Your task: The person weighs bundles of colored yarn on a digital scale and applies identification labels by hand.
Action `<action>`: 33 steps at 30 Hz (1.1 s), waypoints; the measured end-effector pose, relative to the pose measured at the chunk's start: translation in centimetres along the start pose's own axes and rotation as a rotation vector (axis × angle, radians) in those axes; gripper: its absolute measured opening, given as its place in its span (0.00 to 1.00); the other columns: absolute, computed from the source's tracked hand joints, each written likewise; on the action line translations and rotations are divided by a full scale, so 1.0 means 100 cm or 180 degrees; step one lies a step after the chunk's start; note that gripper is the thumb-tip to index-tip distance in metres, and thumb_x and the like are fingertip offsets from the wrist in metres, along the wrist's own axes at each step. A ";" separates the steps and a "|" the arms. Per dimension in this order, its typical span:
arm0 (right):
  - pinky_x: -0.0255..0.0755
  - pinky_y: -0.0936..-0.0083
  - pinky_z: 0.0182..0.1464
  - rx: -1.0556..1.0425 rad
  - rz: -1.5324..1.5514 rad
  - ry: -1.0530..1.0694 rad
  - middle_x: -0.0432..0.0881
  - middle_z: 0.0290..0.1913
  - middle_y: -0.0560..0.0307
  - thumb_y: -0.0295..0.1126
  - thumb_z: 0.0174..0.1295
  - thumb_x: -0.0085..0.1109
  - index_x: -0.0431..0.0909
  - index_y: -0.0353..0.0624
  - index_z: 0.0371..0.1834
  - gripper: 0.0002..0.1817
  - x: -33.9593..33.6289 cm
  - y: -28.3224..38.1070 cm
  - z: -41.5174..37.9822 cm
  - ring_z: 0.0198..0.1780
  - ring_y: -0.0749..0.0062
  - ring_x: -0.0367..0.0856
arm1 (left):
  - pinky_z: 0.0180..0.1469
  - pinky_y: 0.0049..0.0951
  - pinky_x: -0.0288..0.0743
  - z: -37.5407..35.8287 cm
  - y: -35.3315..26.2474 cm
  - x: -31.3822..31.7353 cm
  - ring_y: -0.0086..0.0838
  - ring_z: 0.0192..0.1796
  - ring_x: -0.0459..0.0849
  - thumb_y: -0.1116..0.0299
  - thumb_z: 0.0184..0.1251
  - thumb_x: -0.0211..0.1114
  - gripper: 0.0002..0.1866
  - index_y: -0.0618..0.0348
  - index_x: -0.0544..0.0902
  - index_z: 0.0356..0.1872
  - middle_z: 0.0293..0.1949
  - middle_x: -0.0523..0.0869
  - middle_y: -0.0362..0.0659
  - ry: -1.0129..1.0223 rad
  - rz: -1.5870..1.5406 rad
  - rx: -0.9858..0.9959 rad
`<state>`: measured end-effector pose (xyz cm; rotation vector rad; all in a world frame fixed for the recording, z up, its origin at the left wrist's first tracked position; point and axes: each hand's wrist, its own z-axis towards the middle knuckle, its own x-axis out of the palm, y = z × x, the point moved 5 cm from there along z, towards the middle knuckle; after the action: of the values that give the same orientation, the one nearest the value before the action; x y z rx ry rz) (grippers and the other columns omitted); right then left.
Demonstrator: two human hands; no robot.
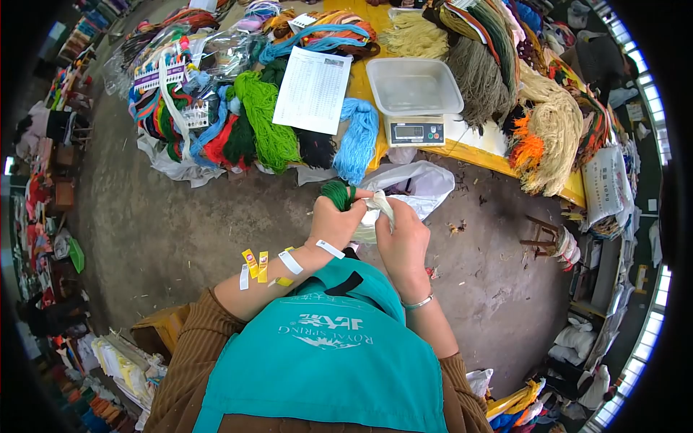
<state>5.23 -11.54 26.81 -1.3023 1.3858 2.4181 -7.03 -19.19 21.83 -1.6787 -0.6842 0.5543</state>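
Observation:
Closed around a dark green yarn bundle (pixel 334 191), my left hand (pixel 336 222) is in front of my apron. Cream yarn (pixel 380 205) stretches between both hands, and my right hand (pixel 403 242) pinches it. The fingertips of the two hands almost meet there. Below the hands hangs a pale bundle (pixel 366 233), partly hidden by them. Just beyond my right hand lies an open white plastic bag (pixel 427 189). Several white and yellow stickers (pixel 289 261) are stuck along my left forearm.
The yellow table (pixel 473 160) ahead carries bright green yarn (pixel 263 119), light blue yarn (pixel 356 137), a printed sheet (pixel 312 90) and a scale (pixel 416 132) with a clear plastic tub (pixel 415 85). Beige yarn (pixel 552 133) hangs off its right side. A wooden stool (pixel 541 237) stands right.

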 end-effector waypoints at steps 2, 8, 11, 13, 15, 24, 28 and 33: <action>0.77 0.63 0.34 0.0057 0.0024 0.0092 0.84 0.36 0.43 0.25 0.58 0.60 0.79 0.39 0.44 0.11 0.000 -0.002 0.002 0.33 0.50 0.84 | 0.36 0.20 0.77 0.002 0.002 0.001 0.17 0.35 0.83 0.78 0.64 0.63 0.08 0.69 0.87 0.41 0.34 0.89 0.40 0.0063 0.0009 -0.0149; 0.70 0.75 0.31 0.0916 0.1082 0.0367 0.80 0.28 0.57 0.27 0.64 0.58 0.79 0.36 0.40 0.06 0.006 -0.034 0.002 0.28 0.72 0.77 | 0.30 0.22 0.73 0.008 0.004 -0.009 0.17 0.28 0.79 0.74 0.63 0.63 0.08 0.68 0.86 0.38 0.27 0.86 0.40 0.0091 -0.0229 -0.0206; 0.58 0.85 0.27 0.1382 0.1834 0.0375 0.72 0.24 0.73 0.28 0.68 0.55 0.79 0.37 0.37 0.06 -0.002 -0.054 0.008 0.25 0.89 0.64 | 0.23 0.18 0.54 0.008 0.000 -0.014 0.14 0.19 0.66 0.71 0.68 0.61 0.07 0.62 0.83 0.42 0.23 0.78 0.34 0.0506 -0.1142 -0.0985; 0.60 0.84 0.28 0.1262 0.1681 0.0534 0.73 0.25 0.71 0.29 0.68 0.55 0.79 0.37 0.37 0.07 -0.013 -0.061 0.014 0.26 0.89 0.66 | 0.23 0.18 0.56 0.012 0.002 -0.019 0.15 0.20 0.68 0.69 0.69 0.61 0.07 0.61 0.82 0.42 0.24 0.78 0.34 0.1065 -0.1676 -0.1146; 0.62 0.83 0.28 0.1015 0.1547 0.0709 0.75 0.25 0.70 0.29 0.68 0.55 0.79 0.36 0.38 0.07 -0.021 -0.057 0.020 0.26 0.87 0.68 | 0.23 0.19 0.58 0.013 -0.009 -0.018 0.17 0.21 0.69 0.68 0.71 0.61 0.07 0.59 0.81 0.42 0.32 0.82 0.39 0.1440 -0.1875 -0.1074; 0.73 0.56 0.35 -0.0685 0.0197 0.2237 0.80 0.29 0.42 0.30 0.52 0.60 0.79 0.39 0.36 0.10 -0.049 0.040 0.047 0.33 0.44 0.80 | 0.22 0.19 0.64 0.001 -0.045 -0.011 0.24 0.23 0.80 0.71 0.62 0.62 0.06 0.63 0.80 0.36 0.48 0.84 0.61 0.3067 -0.1821 -0.1114; 0.73 0.58 0.34 -0.1110 -0.0024 0.2448 0.80 0.28 0.42 0.30 0.52 0.60 0.80 0.39 0.38 0.11 -0.053 0.046 0.055 0.32 0.44 0.80 | 0.27 0.19 0.70 -0.008 -0.053 -0.014 0.16 0.18 0.71 0.70 0.65 0.62 0.07 0.64 0.79 0.37 0.31 0.87 0.52 0.3729 -0.1527 -0.1246; 0.70 0.78 0.34 -0.0158 0.1233 0.2682 0.81 0.29 0.62 0.25 0.57 0.62 0.80 0.38 0.41 0.09 -0.041 0.021 0.055 0.32 0.81 0.77 | 0.21 0.19 0.66 -0.016 -0.057 -0.014 0.19 0.21 0.76 0.72 0.64 0.62 0.07 0.65 0.80 0.38 0.24 0.81 0.44 0.3660 -0.1769 -0.1114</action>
<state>3.41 -7.41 32.40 -2.4383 1.8898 2.1733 -7.74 -20.49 27.71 -1.6802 -0.3389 -0.9303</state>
